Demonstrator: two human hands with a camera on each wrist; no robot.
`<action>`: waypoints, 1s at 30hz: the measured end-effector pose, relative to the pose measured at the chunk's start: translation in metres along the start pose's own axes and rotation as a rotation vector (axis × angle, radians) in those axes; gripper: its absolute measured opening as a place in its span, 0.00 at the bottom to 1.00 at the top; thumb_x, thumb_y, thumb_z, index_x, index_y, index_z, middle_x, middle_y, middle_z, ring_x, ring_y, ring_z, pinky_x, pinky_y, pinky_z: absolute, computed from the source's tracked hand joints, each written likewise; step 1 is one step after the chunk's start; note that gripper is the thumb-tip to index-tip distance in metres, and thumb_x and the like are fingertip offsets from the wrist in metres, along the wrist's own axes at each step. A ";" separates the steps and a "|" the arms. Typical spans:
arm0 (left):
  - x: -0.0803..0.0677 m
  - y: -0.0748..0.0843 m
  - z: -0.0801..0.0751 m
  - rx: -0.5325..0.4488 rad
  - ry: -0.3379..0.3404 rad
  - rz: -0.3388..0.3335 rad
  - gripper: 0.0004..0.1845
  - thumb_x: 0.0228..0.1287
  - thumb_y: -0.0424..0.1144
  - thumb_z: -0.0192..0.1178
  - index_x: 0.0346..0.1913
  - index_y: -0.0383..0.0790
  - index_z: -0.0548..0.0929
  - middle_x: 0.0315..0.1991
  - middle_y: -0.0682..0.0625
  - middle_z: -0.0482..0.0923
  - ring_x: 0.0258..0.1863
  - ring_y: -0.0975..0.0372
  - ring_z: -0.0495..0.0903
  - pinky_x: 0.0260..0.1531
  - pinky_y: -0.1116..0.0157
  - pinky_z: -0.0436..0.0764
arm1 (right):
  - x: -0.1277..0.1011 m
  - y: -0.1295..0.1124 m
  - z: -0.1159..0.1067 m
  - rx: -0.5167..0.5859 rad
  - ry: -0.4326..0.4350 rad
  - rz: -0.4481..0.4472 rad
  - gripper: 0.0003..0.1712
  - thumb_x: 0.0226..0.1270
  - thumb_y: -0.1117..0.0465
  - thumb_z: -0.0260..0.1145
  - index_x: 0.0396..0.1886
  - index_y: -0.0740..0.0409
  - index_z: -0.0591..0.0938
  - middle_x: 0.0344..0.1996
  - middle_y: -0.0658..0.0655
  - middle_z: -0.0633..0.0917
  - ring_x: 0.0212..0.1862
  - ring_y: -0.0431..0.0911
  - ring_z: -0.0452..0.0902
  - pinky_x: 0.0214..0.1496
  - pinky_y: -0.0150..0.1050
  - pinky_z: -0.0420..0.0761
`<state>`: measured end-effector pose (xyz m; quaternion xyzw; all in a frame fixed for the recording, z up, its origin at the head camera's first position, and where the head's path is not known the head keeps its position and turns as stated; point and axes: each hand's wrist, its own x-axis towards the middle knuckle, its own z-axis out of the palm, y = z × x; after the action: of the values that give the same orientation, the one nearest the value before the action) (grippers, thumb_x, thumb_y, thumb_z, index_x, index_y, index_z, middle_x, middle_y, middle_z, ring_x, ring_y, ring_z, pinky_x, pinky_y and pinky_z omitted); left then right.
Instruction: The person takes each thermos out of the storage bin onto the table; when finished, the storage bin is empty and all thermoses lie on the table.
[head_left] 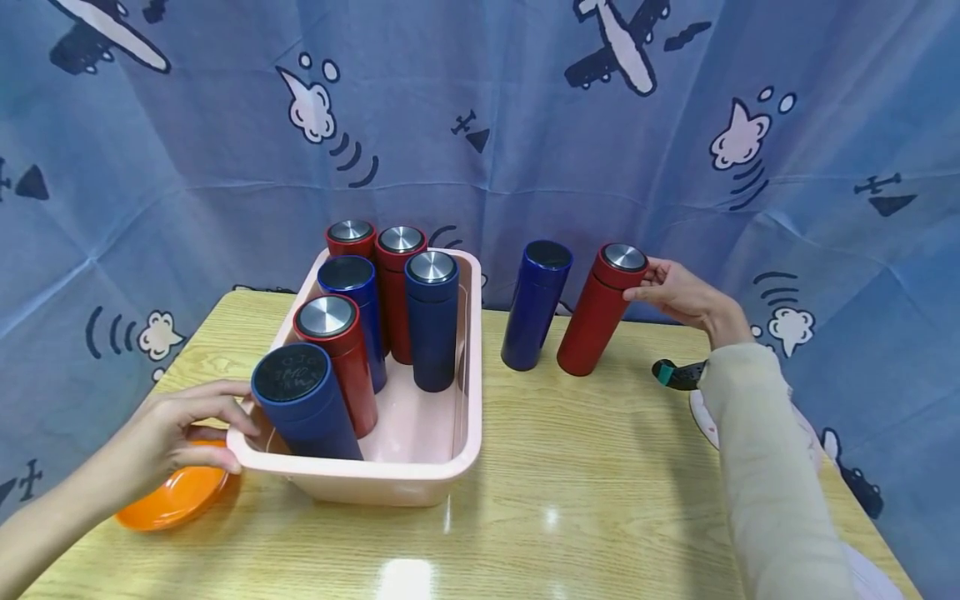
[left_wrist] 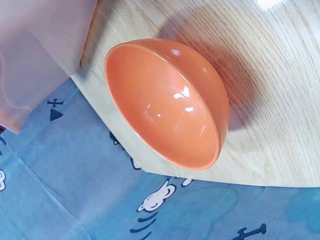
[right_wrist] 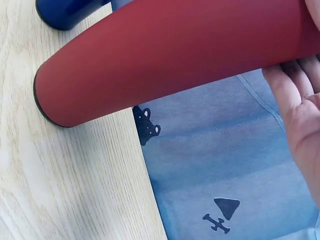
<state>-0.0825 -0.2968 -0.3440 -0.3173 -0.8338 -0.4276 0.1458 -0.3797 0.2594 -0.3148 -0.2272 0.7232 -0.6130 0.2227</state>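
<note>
Held a red bottle (head_left: 596, 321) near its silver-topped end with the right hand (head_left: 681, 293), grasping it between thumb and fingers. Had it at the right part of the worktop (head_left: 570, 467), to the right of a pink tub (head_left: 367, 490) and just beside a glossy blue bottle (head_left: 534, 312) with a black top. Could not tell contact from a slight gap between the base of the red bottle and the worktop. Saw the lower end of the glossy blue bottle beside it in the right wrist view.

With the left hand (head_left: 187, 427), gripped the near left corner of the pink tub, fingers over the rim and thumb against the outside. Made out an orange bowl (left_wrist: 165, 105) on the worktop in the left wrist view, near the wall of the tub.

Counted six bottles inside the tub: a pair of red bottles (head_left: 393, 292) at the far end, a shiny blue bottle (head_left: 363, 312) in front of them, a silver-topped dark blue bottle (head_left: 432, 333) along the right side, a third red bottle (head_left: 351, 358) nearer, and a matt blue bottle (head_left: 311, 421) at the near left corner. Noticed also a black strap (head_left: 681, 377) beside the right sleeve (head_left: 765, 467), and a blue curtain (head_left: 525, 158) with printed aeroplanes behind.
</note>
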 end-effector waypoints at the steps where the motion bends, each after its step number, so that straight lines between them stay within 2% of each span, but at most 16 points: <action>1: 0.000 0.000 0.000 0.003 0.001 0.002 0.23 0.30 0.23 0.74 0.36 0.42 0.84 0.53 0.63 0.76 0.55 0.75 0.72 0.36 0.78 0.81 | 0.001 0.000 0.000 -0.002 -0.006 -0.004 0.23 0.66 0.76 0.59 0.54 0.47 0.76 0.48 0.46 0.83 0.51 0.39 0.79 0.54 0.30 0.78; 7: -0.001 0.000 0.000 -0.017 0.000 0.004 0.24 0.30 0.23 0.74 0.37 0.43 0.84 0.53 0.63 0.76 0.55 0.75 0.72 0.37 0.78 0.81 | 0.005 0.000 0.003 0.021 -0.054 -0.023 0.24 0.67 0.76 0.57 0.56 0.49 0.74 0.50 0.47 0.82 0.53 0.40 0.77 0.55 0.30 0.78; 14: 0.000 0.002 0.000 -0.001 0.002 -0.010 0.23 0.31 0.23 0.74 0.37 0.43 0.84 0.53 0.63 0.76 0.55 0.75 0.72 0.36 0.78 0.81 | 0.005 0.000 0.004 0.008 -0.035 -0.009 0.24 0.67 0.77 0.57 0.56 0.49 0.73 0.50 0.47 0.81 0.52 0.40 0.77 0.55 0.31 0.78; 21: 0.001 0.001 -0.001 0.015 -0.004 -0.018 0.22 0.31 0.24 0.74 0.36 0.42 0.84 0.53 0.64 0.76 0.55 0.76 0.72 0.37 0.79 0.81 | 0.006 0.002 0.002 0.001 -0.028 -0.001 0.26 0.67 0.77 0.57 0.59 0.51 0.71 0.51 0.47 0.81 0.54 0.40 0.76 0.57 0.31 0.77; 30: 0.001 0.001 -0.001 0.008 -0.006 -0.017 0.23 0.30 0.23 0.74 0.36 0.43 0.84 0.52 0.63 0.76 0.54 0.75 0.72 0.36 0.78 0.81 | 0.009 -0.003 -0.009 -0.015 -0.199 -0.046 0.24 0.68 0.79 0.53 0.56 0.51 0.76 0.50 0.49 0.83 0.53 0.41 0.77 0.58 0.32 0.77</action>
<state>-0.0825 -0.2968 -0.3425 -0.3108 -0.8386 -0.4245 0.1410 -0.3926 0.2606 -0.3105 -0.3054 0.6965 -0.5870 0.2776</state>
